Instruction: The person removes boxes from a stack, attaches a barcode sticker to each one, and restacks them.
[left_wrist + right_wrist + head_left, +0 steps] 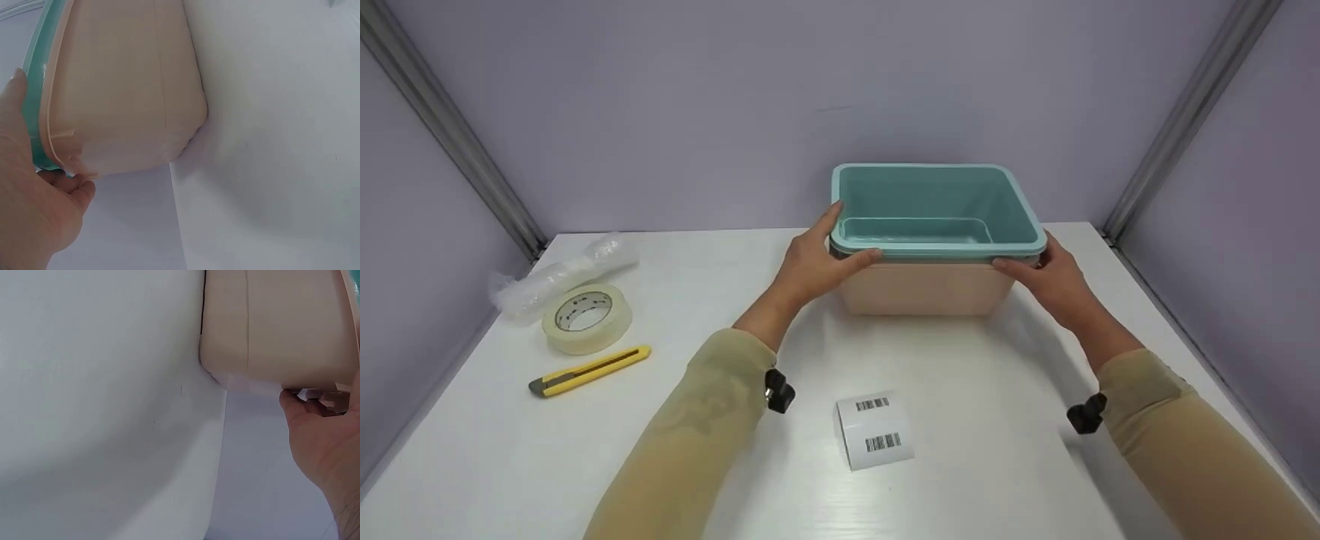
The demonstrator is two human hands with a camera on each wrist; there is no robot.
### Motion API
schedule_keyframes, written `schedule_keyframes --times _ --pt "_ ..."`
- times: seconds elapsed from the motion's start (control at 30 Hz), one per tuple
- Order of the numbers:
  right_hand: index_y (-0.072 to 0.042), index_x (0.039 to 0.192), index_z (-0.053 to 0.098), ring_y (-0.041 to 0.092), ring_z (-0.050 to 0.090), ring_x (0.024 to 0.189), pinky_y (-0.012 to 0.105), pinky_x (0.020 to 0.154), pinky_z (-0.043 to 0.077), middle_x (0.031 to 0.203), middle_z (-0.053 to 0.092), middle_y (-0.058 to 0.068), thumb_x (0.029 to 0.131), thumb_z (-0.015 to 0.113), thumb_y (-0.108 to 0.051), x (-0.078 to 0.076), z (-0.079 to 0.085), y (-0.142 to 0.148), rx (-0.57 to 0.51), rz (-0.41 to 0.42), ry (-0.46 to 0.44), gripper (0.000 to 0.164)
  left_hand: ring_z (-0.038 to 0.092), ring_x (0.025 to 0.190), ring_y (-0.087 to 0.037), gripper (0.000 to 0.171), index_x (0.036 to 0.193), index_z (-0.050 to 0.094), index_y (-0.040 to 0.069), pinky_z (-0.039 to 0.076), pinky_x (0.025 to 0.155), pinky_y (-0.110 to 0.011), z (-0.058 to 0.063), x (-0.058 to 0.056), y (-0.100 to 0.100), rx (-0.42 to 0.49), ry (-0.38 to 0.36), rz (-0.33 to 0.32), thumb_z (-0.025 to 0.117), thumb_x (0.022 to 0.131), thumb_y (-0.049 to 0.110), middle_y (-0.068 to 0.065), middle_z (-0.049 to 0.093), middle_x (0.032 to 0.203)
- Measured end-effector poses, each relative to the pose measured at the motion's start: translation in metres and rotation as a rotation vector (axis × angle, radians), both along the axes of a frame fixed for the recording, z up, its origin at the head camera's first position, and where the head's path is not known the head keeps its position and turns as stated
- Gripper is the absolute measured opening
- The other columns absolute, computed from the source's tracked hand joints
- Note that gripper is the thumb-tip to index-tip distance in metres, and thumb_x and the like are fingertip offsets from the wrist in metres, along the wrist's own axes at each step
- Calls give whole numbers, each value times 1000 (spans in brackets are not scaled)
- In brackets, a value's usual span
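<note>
A teal plastic bin sits nested in a pink plastic bin, rims together, near the back wall. My left hand grips the stack at its left end, thumb along the front of the rim. In the left wrist view, curled fingertips tuck beneath the pink rim. On the opposite end, my right hand holds the same rims, its thumb at the front corner. The right wrist view has the right hand's fingers hooked under the pink rim. The teal bin's inside holds nothing visible.
A curled strip of white barcode labels lies on the white table between my forearms. To the left are a yellow utility knife, a roll of masking tape and rolled bubble wrap. Pale walls enclose the table.
</note>
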State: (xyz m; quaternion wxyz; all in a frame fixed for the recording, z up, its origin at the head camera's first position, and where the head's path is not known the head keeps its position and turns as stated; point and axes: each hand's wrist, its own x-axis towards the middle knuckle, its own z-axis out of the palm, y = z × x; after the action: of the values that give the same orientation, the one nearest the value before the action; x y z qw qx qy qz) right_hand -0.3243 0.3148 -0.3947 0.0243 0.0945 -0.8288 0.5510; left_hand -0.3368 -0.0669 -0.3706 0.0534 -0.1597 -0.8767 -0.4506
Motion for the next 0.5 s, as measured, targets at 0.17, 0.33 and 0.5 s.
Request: schedule_keyframes --times 0.17,0.33,0.5 --pt "-15 171 20 28 36 151 50 120 38 168 35 11 97 79 -40 0 -1 1 19 -28 -4 98 34 155 -20 114 170 25 22 36 122 -40 -3 -2 3 25 -10 13 84 83 64 -4 35 171" --pt "-15 170 23 28 38 149 49 118 39 166 38 12 97 80 -41 -1 -4 3 34 -47 -3 96 37 154 -21 113 169 31 20 37 121 -38 -5 -3 5 18 26 35 86 81 64 -5 38 169" --pt "-16 170 23 27 38 150 50 118 39 166 38 12 97 79 -42 0 -3 2 46 -41 -4 96 44 150 -20 107 166 39 18 40 118 -36 -9 -4 3 -7 89 53 86 81 63 -6 45 165"
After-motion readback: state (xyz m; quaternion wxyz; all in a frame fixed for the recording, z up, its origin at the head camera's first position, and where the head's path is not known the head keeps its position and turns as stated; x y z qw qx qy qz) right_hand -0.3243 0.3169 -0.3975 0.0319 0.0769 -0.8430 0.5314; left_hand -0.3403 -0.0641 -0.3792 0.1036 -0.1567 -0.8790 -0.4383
